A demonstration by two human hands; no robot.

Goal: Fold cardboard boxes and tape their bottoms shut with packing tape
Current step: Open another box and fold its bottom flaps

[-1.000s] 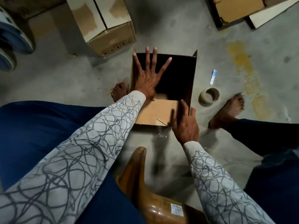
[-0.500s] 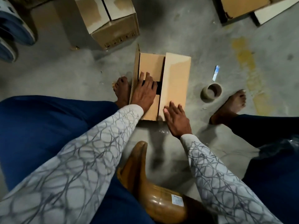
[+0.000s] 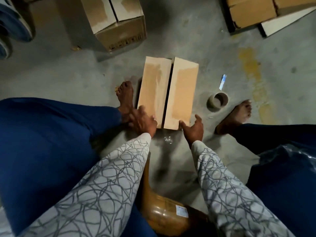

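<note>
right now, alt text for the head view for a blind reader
A cardboard box sits on the concrete floor, its flaps folded shut with an untaped seam between them. A blurred left hand and an open right hand are at its near edge; a tape roll lies to its right.

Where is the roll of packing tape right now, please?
In the head view, the tape roll lies on the floor right of the folded box, just ahead of the right foot.

Left hand [image 3: 142, 120] and right hand [image 3: 194, 128] touch the box [image 3: 168, 93].
</note>
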